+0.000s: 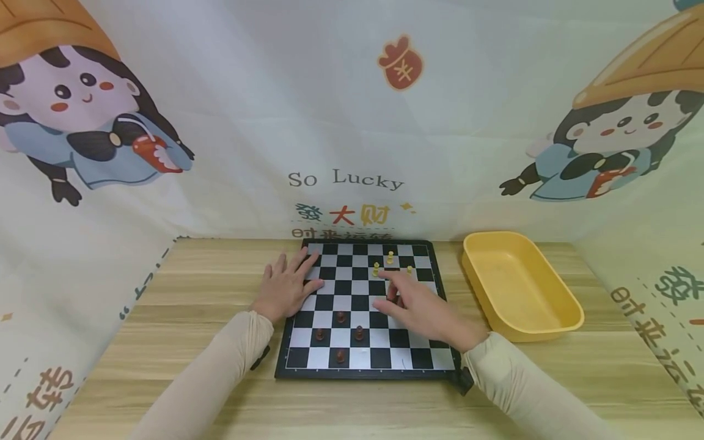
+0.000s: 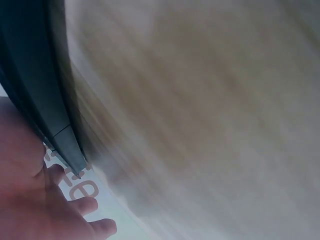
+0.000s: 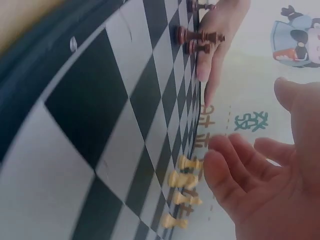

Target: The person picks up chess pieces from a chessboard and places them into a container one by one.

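Note:
A black-and-white chessboard (image 1: 350,304) lies on the wooden table. My left hand (image 1: 283,288) rests at its left edge, fingers spread and thumb over the squares. Over the right half reaches my right hand (image 1: 415,305), forefinger pointing at a pale yellow chess piece (image 1: 376,269). In the right wrist view this hand (image 3: 270,170) holds nothing, with its fingers loosely bent. More yellow pieces (image 1: 390,257) stand near the far right; the hand partly hides that area. Several dark brown pieces (image 1: 359,333) stand front left, among them a taller king (image 3: 200,36).
A yellow plastic tub (image 1: 519,281) stands to the right of the board. Behind the table (image 1: 181,293) hangs a printed cloth (image 1: 264,91) with cartoon figures and lettering, and it also runs along both sides.

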Demonstrator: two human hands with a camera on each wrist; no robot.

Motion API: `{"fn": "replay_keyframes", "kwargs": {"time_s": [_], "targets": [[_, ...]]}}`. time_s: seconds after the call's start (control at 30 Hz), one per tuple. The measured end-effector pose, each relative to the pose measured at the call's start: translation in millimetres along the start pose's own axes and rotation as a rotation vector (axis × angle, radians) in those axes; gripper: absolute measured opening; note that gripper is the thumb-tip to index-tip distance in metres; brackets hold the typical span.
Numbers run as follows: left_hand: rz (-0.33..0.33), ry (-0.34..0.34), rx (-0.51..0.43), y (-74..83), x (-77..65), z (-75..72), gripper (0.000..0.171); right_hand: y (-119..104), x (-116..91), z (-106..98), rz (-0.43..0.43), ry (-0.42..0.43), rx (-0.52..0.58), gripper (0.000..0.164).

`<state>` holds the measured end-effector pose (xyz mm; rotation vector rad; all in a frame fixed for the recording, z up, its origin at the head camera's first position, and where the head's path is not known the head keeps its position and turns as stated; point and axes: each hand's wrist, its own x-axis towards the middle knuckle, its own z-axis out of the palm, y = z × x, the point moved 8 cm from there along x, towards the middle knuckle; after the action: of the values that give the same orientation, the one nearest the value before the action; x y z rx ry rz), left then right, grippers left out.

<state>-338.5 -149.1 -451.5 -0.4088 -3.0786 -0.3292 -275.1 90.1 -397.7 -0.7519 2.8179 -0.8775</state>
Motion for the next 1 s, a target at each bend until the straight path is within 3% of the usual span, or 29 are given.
{"fn": "replay_keyframes", "kwargs": {"time_s": [0.37,0.73,1.0], "targets": [[-0.001,-0.125,0.071,4.7,-0.8,-0.1,0.066,2.3,4.7,33.3,0.055,-0.123,0.219,0.05],[0.012,-0.125,0.094,7.9,-1.4,0.4,0.069,8.6,8.5,51.4,0.129,-0.244,0.497,0.035],[0.054,-0.136,0.063,8.9,1.6,-2.5,0.068,6.7,5.1,58.2,0.085,-0.291,0.467,0.031]]}}
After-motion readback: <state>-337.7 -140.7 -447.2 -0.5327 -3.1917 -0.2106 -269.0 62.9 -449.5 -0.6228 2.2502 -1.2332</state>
